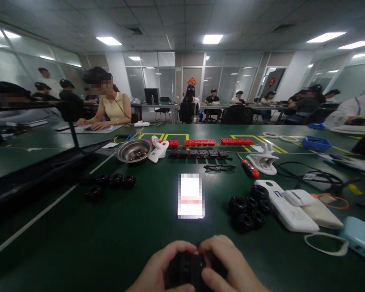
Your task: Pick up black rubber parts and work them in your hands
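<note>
At the bottom centre my left hand (167,265) and my right hand (226,261) are closed together around a black rounded part (187,267). Fingers cover much of it, so its exact kind is hard to make out. Beyond my hands lies a lit phone (190,196), its screen blurred out. To the right sits a cluster of black ring-shaped parts (246,221), and more black ring-shaped parts (115,180) lie to the left.
Farther back are a metal bowl (134,152) with small metal pieces, a row of black blocks (199,154), red trays (200,142) and a red-black screwdriver (250,168). White power banks (287,207) and cables lie right. A person (109,99) sits across the table.
</note>
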`<state>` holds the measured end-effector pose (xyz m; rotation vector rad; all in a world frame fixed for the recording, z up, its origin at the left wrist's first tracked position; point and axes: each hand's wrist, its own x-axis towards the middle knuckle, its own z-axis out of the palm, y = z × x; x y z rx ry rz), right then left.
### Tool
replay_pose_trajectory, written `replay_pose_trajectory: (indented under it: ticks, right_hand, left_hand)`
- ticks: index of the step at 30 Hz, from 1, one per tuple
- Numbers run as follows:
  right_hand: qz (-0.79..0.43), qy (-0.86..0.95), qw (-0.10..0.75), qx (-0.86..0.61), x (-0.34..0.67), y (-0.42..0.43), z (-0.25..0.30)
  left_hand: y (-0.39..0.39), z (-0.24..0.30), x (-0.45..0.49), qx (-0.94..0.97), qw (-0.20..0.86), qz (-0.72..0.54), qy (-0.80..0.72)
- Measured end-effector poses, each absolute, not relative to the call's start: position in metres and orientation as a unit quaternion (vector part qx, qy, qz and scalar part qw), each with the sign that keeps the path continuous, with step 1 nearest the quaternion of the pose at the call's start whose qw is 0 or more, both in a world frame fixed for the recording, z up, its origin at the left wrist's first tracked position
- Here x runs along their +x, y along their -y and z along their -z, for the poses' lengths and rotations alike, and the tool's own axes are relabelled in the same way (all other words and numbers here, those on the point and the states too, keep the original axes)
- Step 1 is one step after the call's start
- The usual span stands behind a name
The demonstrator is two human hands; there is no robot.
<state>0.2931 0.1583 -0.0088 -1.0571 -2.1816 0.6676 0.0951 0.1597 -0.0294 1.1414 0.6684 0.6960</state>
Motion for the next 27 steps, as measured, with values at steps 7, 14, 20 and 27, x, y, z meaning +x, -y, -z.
replay_pose_trajectory:
  ticks: [7, 14, 20, 27]
  right_hand:
    - [-0.087, 0.883, 0.372, -0.274, 0.290, -0.149, 0.003]
    - [-0.194, 0.827, 0.326, -0.415, 0.292, -0.153, 0.007]
    - [-0.262, 0.843, 0.291, -0.369, 0.292, -0.156, 0.008]
    - [-0.236, 0.841, 0.311, -0.375, 0.293, -0.151, 0.002]
  left_hand:
    - [-0.160, 0.028, 0.097, 0.544, 0.700, -0.306, -0.347]
    - [-0.155, 0.022, 0.094, 0.610, 0.607, -0.363, -0.358]
    - [-0.159, 0.027, 0.089, 0.686, 0.559, -0.337, -0.321]
    - [-0.160, 0.026, 0.094, 0.665, 0.609, -0.274, -0.334]
